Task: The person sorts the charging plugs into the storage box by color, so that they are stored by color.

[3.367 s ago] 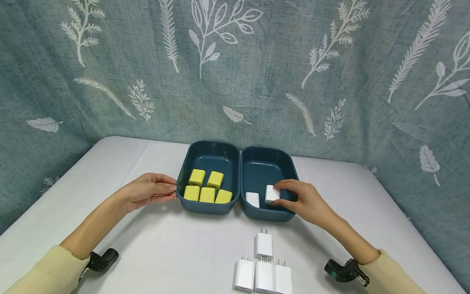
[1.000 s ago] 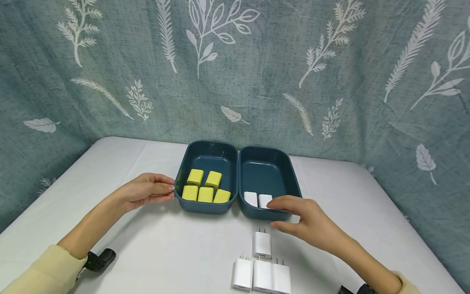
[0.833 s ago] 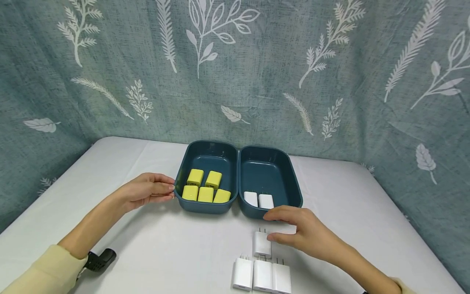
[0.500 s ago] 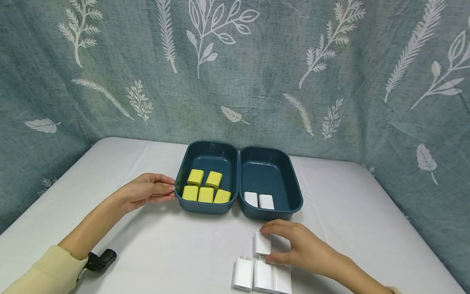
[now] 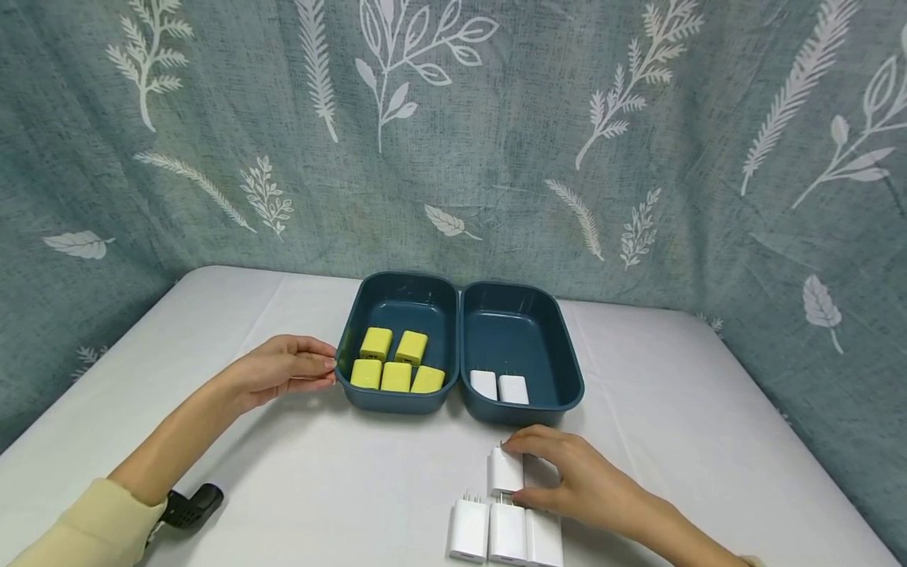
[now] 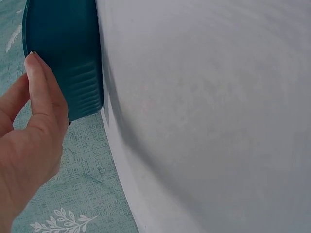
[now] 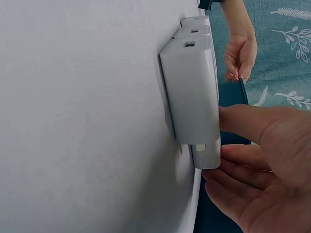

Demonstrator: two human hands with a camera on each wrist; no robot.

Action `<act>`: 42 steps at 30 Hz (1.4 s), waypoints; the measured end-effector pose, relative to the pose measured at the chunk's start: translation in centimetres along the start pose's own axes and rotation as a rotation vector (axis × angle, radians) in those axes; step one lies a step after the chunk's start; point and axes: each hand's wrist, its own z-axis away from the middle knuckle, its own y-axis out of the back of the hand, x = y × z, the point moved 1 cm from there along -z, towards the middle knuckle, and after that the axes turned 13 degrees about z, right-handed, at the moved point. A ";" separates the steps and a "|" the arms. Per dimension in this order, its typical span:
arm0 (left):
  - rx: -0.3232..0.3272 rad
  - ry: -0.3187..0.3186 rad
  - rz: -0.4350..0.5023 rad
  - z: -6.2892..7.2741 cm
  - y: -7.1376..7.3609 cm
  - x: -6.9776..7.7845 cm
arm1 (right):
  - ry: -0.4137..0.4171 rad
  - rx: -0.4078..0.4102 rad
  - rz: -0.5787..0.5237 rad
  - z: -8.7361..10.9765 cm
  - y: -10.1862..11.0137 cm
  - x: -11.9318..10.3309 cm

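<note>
Two dark blue trays stand side by side on the white table. Several yellow charger blocks lie in the left tray; two white plug chargers lie in the right tray. My left hand touches the left tray's outer side with nearly straight fingers, its fingertips at the rim in the left wrist view. In front of the right tray, my right hand pinches a white charger end to end, index finger by its prongs and thumb at its base. This charger lies partly behind another in the right wrist view.
Close in front of the pinched charger is a row of white chargers, prongs pointing toward the trays. A leaf-patterned curtain hangs behind the table. A black wrist camera sits below my left wrist.
My right hand has let go of a white charger in the right tray, come back toward the table's front and closed its fingers on another. The left hand stays at its tray.
</note>
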 end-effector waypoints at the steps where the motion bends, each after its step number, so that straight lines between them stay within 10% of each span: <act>1: -0.001 0.001 0.001 0.0 0.0 0.0 | 0.003 0.008 -0.001 0.0 -0.1 0.0; 22: -0.011 -0.001 0.002 -0.1 0.1 0.1 | -0.112 0.011 -0.065 0.3 0.2 0.1; 42: -0.014 -0.002 0.006 -0.1 0.1 0.1 | 0.031 0.157 -0.044 0.8 4.0 0.0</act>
